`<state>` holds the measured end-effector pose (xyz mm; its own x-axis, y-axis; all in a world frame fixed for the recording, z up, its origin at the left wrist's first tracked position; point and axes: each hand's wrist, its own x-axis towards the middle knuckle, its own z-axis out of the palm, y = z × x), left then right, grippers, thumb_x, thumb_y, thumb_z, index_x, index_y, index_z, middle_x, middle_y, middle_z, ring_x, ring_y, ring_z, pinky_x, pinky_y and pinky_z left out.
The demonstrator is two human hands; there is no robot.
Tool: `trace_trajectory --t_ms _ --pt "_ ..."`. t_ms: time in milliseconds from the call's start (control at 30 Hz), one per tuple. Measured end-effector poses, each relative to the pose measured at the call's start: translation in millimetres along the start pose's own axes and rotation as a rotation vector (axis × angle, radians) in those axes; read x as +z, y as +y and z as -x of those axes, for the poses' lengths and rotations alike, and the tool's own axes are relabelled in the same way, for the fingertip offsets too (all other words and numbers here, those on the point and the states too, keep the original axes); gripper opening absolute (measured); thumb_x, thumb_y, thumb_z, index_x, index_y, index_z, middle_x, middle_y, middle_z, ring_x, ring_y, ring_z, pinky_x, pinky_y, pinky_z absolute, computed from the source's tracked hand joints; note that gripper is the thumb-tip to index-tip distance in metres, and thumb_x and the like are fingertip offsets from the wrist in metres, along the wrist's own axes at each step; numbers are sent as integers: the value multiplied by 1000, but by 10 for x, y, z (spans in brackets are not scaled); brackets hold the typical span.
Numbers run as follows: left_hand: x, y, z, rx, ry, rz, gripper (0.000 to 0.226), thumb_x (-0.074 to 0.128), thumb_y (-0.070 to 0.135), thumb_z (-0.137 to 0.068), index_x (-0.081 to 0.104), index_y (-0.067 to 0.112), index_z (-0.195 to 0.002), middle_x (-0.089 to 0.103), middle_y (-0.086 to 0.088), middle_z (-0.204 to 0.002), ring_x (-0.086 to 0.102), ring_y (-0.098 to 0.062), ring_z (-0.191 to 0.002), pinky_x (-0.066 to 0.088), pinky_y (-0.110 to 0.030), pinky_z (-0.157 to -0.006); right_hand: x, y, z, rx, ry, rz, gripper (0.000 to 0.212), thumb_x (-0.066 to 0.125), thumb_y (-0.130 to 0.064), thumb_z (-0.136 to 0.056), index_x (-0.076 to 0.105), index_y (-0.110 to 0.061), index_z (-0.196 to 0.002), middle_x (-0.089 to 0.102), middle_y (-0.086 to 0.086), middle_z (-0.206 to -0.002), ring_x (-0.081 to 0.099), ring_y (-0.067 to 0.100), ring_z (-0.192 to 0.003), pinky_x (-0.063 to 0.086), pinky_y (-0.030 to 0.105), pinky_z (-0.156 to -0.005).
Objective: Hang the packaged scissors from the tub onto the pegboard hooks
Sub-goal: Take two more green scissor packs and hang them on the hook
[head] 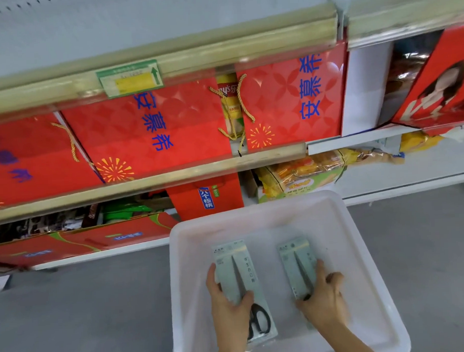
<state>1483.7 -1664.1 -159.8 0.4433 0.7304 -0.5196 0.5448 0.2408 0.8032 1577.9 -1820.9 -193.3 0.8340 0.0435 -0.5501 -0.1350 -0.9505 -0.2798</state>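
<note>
A white plastic tub (356, 250) sits on the grey floor in front of the shelves. Inside it are two packaged scissors on pale green cards. My left hand (228, 303) grips the left pack (236, 268), whose black scissor handles show below my thumb. My right hand (324, 299) grips the right pack (296, 263) by its lower end, hiding the handles. Both packs point away from me. A strip of white perforated board (19, 9) shows at the top left; no hooks are visible.
Store shelves with beige edge rails (167, 64) stand right behind the tub, filled with red gift boxes (149, 126), a red bag (205, 198) and yellow snack packs (305, 170). Grey floor (85, 315) lies to the left and right of the tub.
</note>
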Motion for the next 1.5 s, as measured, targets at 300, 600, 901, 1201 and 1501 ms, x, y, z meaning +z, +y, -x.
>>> trace_trajectory --t_ms 300,600,901,1201,1501 --pt "-725 993 409 245 122 94 97 74 -6 -75 32 46 -145 55 23 -115 58 16 -89 43 1 -61 -723 -731 857 -177 63 -240 106 79 -33 -65 16 -34 -151 35 -2 -106 58 24 -92 47 34 -74" --pt "-1654 2215 444 524 213 220 97 73 -1 -79 25 52 -145 47 38 -115 49 16 -106 45 -4 -70 -1684 -2126 1663 -522 320 -567 112 85 -26 -63 15 -43 -149 39 -3 -112 44 -8 -78 36 23 -61" --pt "-2746 3454 207 794 281 259 90 74 7 -83 25 51 -145 33 59 -114 34 31 -113 30 3 -91 -2082 -3524 2313 -741 495 -709 109 83 -31 -67 12 -46 -149 32 -7 -117 48 -8 -86 37 15 -62" --pt "-3589 4706 -198 1069 275 307 89 78 10 -79 32 47 -146 35 48 -128 30 30 -121 27 -2 -99 -2509 -4771 2710 -840 698 -800 108 84 -32 -65 16 -47 -148 35 -6 -110 52 0 -82 38 18 -59" --pt "-3641 5511 -458 1120 246 346 88 76 12 -81 30 45 -148 30 50 -127 31 27 -120 24 4 -92 -3007 -5311 2620 -876 763 -804 106 81 -33 -67 12 -52 -146 35 -7 -113 56 14 -85 52 36 -73"
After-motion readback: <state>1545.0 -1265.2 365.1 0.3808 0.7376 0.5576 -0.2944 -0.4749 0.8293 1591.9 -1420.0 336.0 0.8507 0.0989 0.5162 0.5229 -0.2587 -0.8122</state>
